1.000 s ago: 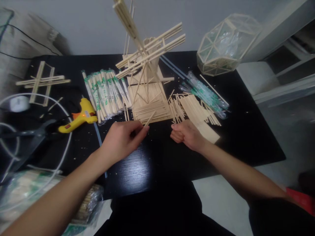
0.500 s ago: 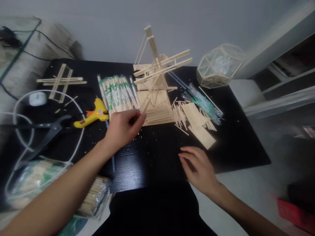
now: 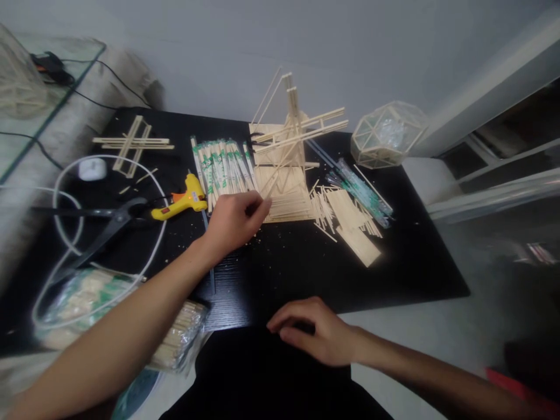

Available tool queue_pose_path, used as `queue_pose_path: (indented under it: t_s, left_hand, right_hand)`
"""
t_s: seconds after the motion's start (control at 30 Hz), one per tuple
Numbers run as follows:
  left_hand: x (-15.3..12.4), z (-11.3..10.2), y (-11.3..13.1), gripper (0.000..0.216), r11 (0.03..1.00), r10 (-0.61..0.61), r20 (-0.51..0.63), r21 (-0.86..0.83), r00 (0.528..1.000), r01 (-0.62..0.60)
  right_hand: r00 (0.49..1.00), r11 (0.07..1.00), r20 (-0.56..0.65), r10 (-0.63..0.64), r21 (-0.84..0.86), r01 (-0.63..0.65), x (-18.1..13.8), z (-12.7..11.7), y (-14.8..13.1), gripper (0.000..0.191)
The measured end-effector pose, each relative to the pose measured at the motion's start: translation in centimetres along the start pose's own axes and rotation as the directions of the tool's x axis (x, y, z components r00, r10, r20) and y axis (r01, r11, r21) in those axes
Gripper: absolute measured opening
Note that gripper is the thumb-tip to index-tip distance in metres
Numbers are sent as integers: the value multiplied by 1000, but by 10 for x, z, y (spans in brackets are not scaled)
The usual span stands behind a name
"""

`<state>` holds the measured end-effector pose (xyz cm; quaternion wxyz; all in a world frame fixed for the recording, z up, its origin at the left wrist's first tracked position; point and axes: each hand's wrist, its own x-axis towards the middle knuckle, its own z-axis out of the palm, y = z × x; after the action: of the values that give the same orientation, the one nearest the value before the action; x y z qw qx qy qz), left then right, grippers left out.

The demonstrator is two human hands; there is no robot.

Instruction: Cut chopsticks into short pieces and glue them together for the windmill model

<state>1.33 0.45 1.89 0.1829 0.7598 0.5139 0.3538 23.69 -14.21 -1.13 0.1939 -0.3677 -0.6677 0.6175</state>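
My left hand (image 3: 238,220) has thumb and finger pinched at the low end of a windmill-like frame of thin wooden sticks (image 3: 321,123). The exact grip point is partly hidden by the fingers. The frame's arms cross above a wooden stick panel (image 3: 286,181), one pointing up and one to the right. Loosely curled, my right hand (image 3: 319,331) hangs at the table's front edge near my lap, with a gap between thumb and fingers and nothing in it. Wrapped chopsticks (image 3: 223,166) lie just beyond my left hand.
A yellow glue gun (image 3: 184,199), long-handled cutters (image 3: 116,219) and a white cable (image 3: 165,230) lie left on the black table (image 3: 271,280). Short sticks (image 3: 321,210), flat wooden panels (image 3: 359,245) and plastic-wrapped glue sticks (image 3: 363,192) lie right. A polyhedron stick frame (image 3: 389,134) stands behind.
My right hand has drawn back and left, from over the table to its front edge. My left hand keeps its pinch on the stick frame. The camera view has shifted slightly.
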Motion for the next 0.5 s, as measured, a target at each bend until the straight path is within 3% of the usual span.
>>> queue_pose_path:
  t_s: [0.07, 0.13, 0.2, 0.3, 0.37, 0.43, 0.5]
  left_hand:
    - [0, 0, 0, 42, 1000, -8, 1, -8, 1000, 8]
    - [0, -1, 0, 44, 1000, -14, 2, -15, 1000, 14]
    - [0, -1, 0, 44, 1000, -16, 3, -15, 1000, 16]
    - [0, -1, -1, 43, 1000, -13, 2, -13, 1000, 13]
    - [0, 0, -2, 43, 1000, -9, 4, -12, 1000, 9]
    - [0, 0, -2, 43, 1000, -4, 9, -12, 1000, 4]
    - [0, 0, -1, 42, 1000, -4, 9, -12, 1000, 4]
  right_hand:
    - [992, 983, -69, 102, 158, -90, 16, -12, -1, 24]
    - [967, 973, -249, 50, 232, 10, 29, -26, -4, 25]
    - [911, 971, -411, -39, 200, 131, 34, -37, -9, 21]
    - [946, 952, -321, -31, 279, 126, 33, -43, -15, 19]
    - [990, 897, -137, 43, 442, 23, 31, -40, -14, 24]
    - [991, 855, 64, 113, 502, -130, 30, -36, -8, 28]
    - [989, 888, 62, 136, 436, -149, 32, -32, -3, 25]
